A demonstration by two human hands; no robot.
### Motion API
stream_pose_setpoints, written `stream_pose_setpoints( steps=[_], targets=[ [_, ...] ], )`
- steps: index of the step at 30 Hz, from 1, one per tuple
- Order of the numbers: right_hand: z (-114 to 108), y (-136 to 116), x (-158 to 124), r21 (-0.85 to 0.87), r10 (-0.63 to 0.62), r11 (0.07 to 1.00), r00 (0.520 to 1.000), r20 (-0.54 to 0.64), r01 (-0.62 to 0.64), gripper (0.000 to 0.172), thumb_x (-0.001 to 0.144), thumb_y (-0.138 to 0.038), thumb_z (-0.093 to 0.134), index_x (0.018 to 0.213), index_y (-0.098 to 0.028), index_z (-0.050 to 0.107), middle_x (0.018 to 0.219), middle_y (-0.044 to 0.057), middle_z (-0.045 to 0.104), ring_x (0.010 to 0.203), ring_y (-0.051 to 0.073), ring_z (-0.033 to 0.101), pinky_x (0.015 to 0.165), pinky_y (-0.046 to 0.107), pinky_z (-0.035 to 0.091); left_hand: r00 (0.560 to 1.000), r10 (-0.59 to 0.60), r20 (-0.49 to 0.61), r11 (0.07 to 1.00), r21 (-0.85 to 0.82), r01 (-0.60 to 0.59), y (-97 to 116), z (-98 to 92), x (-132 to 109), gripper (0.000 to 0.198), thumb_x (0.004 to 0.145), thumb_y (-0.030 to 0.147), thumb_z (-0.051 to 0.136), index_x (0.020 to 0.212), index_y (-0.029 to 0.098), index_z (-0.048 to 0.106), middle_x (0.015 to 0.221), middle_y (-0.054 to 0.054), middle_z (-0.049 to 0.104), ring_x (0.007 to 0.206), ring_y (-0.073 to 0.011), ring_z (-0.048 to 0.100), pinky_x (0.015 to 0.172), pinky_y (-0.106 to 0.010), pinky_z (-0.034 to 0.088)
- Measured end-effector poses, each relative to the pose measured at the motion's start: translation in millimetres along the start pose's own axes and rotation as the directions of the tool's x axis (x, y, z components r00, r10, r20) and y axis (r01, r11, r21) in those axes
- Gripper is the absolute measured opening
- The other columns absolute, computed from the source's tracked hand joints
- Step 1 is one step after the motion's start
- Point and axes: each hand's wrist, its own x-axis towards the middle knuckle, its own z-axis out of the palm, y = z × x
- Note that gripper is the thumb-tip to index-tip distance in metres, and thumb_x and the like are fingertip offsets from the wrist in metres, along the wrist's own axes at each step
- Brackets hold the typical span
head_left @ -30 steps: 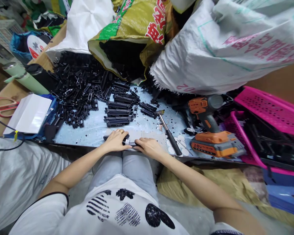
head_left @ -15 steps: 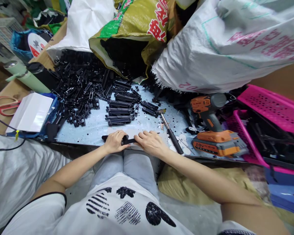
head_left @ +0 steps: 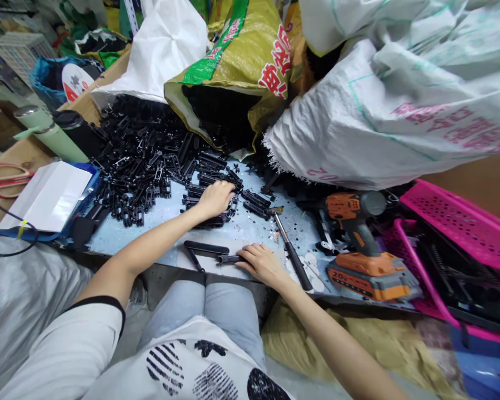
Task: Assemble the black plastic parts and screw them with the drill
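A black hinged bracket (head_left: 208, 248) lies folded at an angle near the front edge of the workbench, its right end under the fingers of my right hand (head_left: 261, 265). My right hand is closed on that end and rests on the bench. My left hand (head_left: 216, 198) reaches over the stack of black folding arms (head_left: 195, 190). Its fingers are drawn together at small black pieces (head_left: 235, 170) beside the stack; the fingertips are partly hidden, so what they pinch cannot be made out.
A hammer (head_left: 291, 251) lies right of my right hand, with an orange cordless drill (head_left: 358, 244) beyond it. A pink basket (head_left: 462, 233) stands far right. Black parts (head_left: 137, 161) are heaped at left. Open sacks (head_left: 233, 72) line the back. Scissors (head_left: 6, 180) and white paper (head_left: 52, 194) lie left.
My left hand has let go of the black bracket and moved forward to the stacked parts. The right hand stays on the bracket, which now lies in plain sight.
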Motion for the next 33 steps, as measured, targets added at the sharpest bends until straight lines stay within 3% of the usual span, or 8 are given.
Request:
stream_pose_setpoints(
  steps=[4, 9, 15, 18, 22, 26, 30, 33],
  targets=[
    [-9.6, 10.4, 14.9, 0.083, 0.083, 0.994, 0.994, -0.069, -0.077, 0.031, 0.095, -0.04, 0.042, 0.11, -0.019, 0.059, 0.103, 0.008, 0.062, 0.094, 0.02, 0.055, 0.08, 0.033, 0.043, 0.985, -0.167, 0.039, 0.984, 0.074, 0.164, -26.1, 16.4, 97.7, 0.034, 0.09, 0.01, 0.036, 0.116, 0.014, 0.056, 0.114, -0.013, 0.057, 0.106, -0.0226, 0.052, 0.089, -0.034, 0.043],
    [-29.4, 44.6, 57.6, 0.057, 0.27, 0.963, 0.951, -0.151, -0.265, 0.03, 0.096, -0.036, 0.039, 0.111, -0.019, 0.059, 0.105, 0.009, 0.063, 0.099, 0.021, 0.056, 0.084, 0.032, 0.046, 0.968, -0.24, 0.069, 0.967, 0.103, 0.232, -39.1, 54.6, 160.6, 0.035, 0.087, 0.012, 0.044, 0.12, 0.012, 0.056, 0.116, -0.017, 0.056, 0.111, -0.0264, 0.049, 0.091, -0.038, 0.043],
    [-28.5, 137.6, 102.5, -0.168, 0.77, 0.604, 0.625, -0.128, -0.779, 0.028, 0.094, -0.027, 0.04, 0.111, -0.013, 0.057, 0.106, 0.016, 0.061, 0.1, 0.026, 0.055, 0.075, 0.033, 0.046, 0.969, -0.211, 0.132, 0.974, 0.119, 0.195, -52.8, 82.5, 186.9, 0.031, 0.083, 0.008, 0.048, 0.11, 0.01, 0.063, 0.112, -0.018, 0.059, 0.111, -0.0277, 0.051, 0.096, -0.042, 0.04],
    [-17.2, 171.8, 111.0, -0.205, 0.793, 0.59, 0.608, -0.033, -0.781, 0.026, 0.091, -0.027, 0.048, 0.107, -0.009, 0.057, 0.106, 0.018, 0.061, 0.099, 0.026, 0.056, 0.077, 0.032, 0.045, 0.979, -0.196, 0.061, 0.979, 0.071, 0.191, -55.1, 71.6, 185.4, 0.03, 0.083, 0.006, 0.047, 0.108, 0.007, 0.063, 0.115, -0.019, 0.058, 0.108, -0.0258, 0.055, 0.095, -0.037, 0.041],
    [-13.7, 182.7, 107.1, -0.131, 0.753, 0.651, 0.658, -0.016, -0.748, 0.023, 0.087, -0.02, 0.049, 0.105, -0.01, 0.058, 0.104, 0.016, 0.062, 0.093, 0.023, 0.058, 0.079, 0.031, 0.044, 0.942, -0.228, -0.246, 0.944, -0.293, 0.152, -54.1, 28.1, 138.3, 0.02, 0.082, 0.012, 0.055, 0.097, 0.011, 0.067, 0.102, -0.01, 0.064, 0.095, -0.0194, 0.061, 0.088, -0.031, 0.047],
    [-25.4, 162.9, 91.3, 0.046, 0.719, 0.69, 0.677, -0.154, -0.722, 0.029, 0.08, -0.019, 0.054, 0.108, -0.012, 0.058, 0.096, 0.015, 0.064, 0.085, 0.025, 0.058, 0.076, 0.036, 0.045, 0.891, -0.371, -0.261, 0.753, -0.646, 0.124, -47.5, -12.8, 22.1, 0.015, 0.081, 0.024, 0.06, 0.087, 0.013, 0.069, 0.08, -0.004, 0.068, 0.072, -0.0146, 0.064, 0.072, -0.027, 0.052],
    [-33.4, 105.2, 70.7, 0.373, 0.649, 0.755, 0.695, -0.309, -0.54, 0.031, 0.08, -0.024, 0.054, 0.109, -0.015, 0.057, 0.083, 0.007, 0.064, 0.075, 0.02, 0.059, 0.073, 0.035, 0.048, 0.827, -0.489, -0.277, 0.701, -0.689, 0.184, -35.5, -15.0, -104.4, 0.019, 0.081, 0.031, 0.061, 0.086, 0.015, 0.07, 0.083, -0.005, 0.069, 0.075, -0.0148, 0.064, 0.071, -0.027, 0.051],
    [-28.2, 46.8, 56.8, 0.608, 0.555, 0.718, 0.806, -0.206, -0.339, 0.025, 0.079, -0.03, 0.057, 0.101, -0.017, 0.058, 0.08, 0.004, 0.064, 0.07, 0.016, 0.06, 0.069, 0.031, 0.05, 0.815, -0.523, -0.25, 0.696, -0.676, 0.24, -28.6, -2.5, -159.2, 0.019, 0.082, 0.032, 0.061, 0.086, 0.016, 0.07, 0.084, -0.006, 0.069, 0.078, -0.0157, 0.064, 0.072, -0.028, 0.052]
  ],
)
